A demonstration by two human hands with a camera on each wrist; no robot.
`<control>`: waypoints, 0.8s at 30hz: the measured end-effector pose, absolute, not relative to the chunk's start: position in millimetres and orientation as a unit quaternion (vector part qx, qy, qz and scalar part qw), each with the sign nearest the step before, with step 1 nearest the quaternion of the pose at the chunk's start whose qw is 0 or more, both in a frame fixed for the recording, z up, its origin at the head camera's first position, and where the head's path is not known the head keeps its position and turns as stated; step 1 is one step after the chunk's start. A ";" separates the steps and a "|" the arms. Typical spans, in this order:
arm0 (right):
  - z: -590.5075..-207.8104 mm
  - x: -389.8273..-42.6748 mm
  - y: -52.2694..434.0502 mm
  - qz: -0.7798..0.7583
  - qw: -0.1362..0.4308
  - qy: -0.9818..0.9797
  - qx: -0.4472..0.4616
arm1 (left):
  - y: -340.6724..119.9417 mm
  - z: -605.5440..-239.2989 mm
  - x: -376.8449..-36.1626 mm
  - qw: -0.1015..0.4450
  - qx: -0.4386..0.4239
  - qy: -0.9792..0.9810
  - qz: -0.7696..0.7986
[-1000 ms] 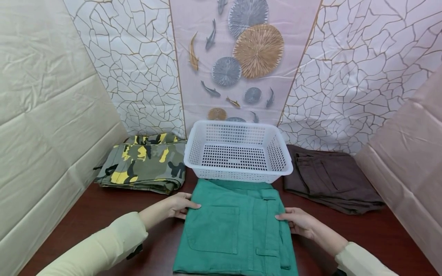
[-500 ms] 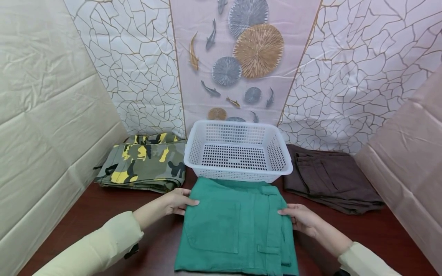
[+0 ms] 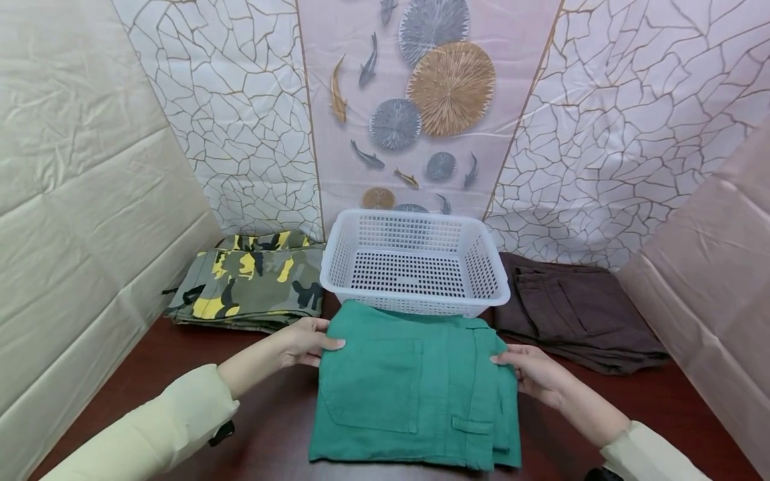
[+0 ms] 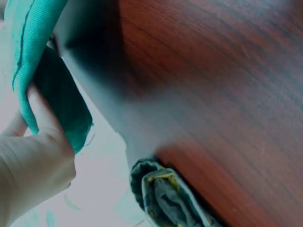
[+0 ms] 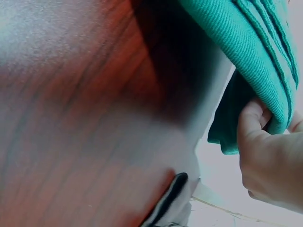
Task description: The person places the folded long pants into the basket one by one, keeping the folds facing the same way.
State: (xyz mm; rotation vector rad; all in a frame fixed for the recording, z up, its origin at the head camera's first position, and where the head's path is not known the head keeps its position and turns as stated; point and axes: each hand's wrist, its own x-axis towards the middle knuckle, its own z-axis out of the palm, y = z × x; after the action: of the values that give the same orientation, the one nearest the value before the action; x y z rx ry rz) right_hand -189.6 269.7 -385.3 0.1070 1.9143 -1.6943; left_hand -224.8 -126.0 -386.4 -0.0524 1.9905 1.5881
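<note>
Farther forward than in the earlier frame, and seemingly raised over a dark red wood-grain table [image 3: 271, 427], were green woven-cloth trousers [image 3: 379, 387] folded into a rough rectangle, held between the left hand [image 3: 305, 342] and the right hand [image 3: 537, 374]. Beyond both hands stood a rectangular white perforated plastic basket [image 3: 415, 296]. Beyond the right hand, toward its outer side, lay dark brown cloth trousers [image 3: 589, 314], folded; beyond the left hand lay a folded camouflage-print cloth garment [image 3: 255, 284] in grey-green, black and yellow. Each hand, shifted forward too, grasped a side edge of the green pair, thumb on top. Handling it well probably called for equal height and pull on both sides, fingers deep under the stacked layers near the right hand so none slipped.
</note>
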 end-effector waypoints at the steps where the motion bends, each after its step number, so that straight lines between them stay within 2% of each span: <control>1: -383.5 -189.1 269.5 -0.633 0.286 0.718 0.036 | -126.5 -384.6 -224.2 0.293 -0.018 0.746 0.597; 24: -331.8 -183.2 270.0 -0.620 0.263 0.739 -0.019 | -138.6 -333.2 -218.5 0.285 0.041 0.739 0.609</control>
State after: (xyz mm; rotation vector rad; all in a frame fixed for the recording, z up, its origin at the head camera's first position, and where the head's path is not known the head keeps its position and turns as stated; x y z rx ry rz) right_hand -183.2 270.0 -331.8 -0.0513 1.9989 -1.6772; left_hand -218.5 -138.6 -333.2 0.1108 1.9764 1.6274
